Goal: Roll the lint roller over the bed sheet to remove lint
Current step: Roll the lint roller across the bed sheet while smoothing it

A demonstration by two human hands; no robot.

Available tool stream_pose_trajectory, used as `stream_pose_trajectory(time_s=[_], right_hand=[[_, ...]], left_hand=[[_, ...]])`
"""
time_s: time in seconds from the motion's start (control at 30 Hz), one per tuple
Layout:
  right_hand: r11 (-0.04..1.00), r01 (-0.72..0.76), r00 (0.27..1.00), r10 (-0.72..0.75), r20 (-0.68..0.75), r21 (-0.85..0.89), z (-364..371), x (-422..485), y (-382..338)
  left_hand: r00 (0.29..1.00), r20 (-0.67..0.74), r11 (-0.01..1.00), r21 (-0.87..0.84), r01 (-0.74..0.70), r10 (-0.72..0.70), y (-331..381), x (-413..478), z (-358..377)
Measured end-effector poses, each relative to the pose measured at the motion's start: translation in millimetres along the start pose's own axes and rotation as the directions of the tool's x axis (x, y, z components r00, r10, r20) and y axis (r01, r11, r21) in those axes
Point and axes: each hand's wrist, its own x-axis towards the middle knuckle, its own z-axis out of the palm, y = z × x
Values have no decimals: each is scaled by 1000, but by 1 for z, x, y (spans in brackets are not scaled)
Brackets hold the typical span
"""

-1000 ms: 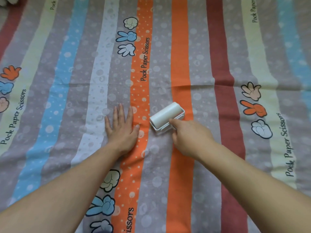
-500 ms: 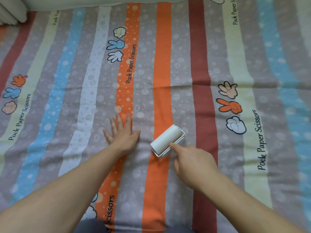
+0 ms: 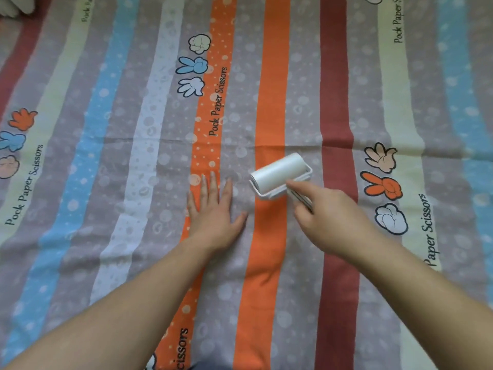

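The right hand (image 3: 329, 214) is clamped on the lint roller (image 3: 280, 175), whose drum sits just ahead of it on the bed sheet (image 3: 266, 263). The left hand (image 3: 214, 212) lies flat, fingers apart, beside it. Rolling looks underway, most of the sheet likely left.

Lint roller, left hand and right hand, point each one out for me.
lint roller (image 3: 278, 170): head view, white roll's middle.
left hand (image 3: 214, 218): head view, back of hand.
right hand (image 3: 329, 218): head view, back of hand.

Both forearms were bare all the way to the frame edge, no sleeves in sight. The left hand (image 3: 214, 217) and right hand (image 3: 330, 217) wore nothing either: no rings, watch or gloves. Nails on the left fingers (image 3: 212, 182) looked short and plain.
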Motion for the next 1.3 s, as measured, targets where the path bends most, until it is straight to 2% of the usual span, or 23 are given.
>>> stream_pose_trajectory(time_s=[0.17, 0.3, 0.57, 0.9, 1.03, 1.3], right_hand=[[982, -14, 997, 0, -72, -190, 55, 86, -20], [976, -59, 997, 47, -63, -209, 63, 94, -22], [946, -81, 994, 98, 41, -315, 42, 37, -12], [937, -54, 996, 74, 46, -346, 45, -34, 31], [943, -29, 996, 55, 70, -330, 40, -59, 55], [972, -7, 989, 42, 145, -236, 11, -111, 90]], left_hand=[[1000, -19, 999, -40, 0, -1, -5, 17, 11], [999, -4, 994, -103, -41, 41, -13, 18, 15], [994, 41, 987, -134, -92, 98, -16, 21, 7], [996, -62, 987, -148, -65, 57, -11, 14, 9], [996, -84, 991, -136, -14, 3, 7, 7, 12], [997, -76, 981, -188, -45, 31, 77, -20, 35]])
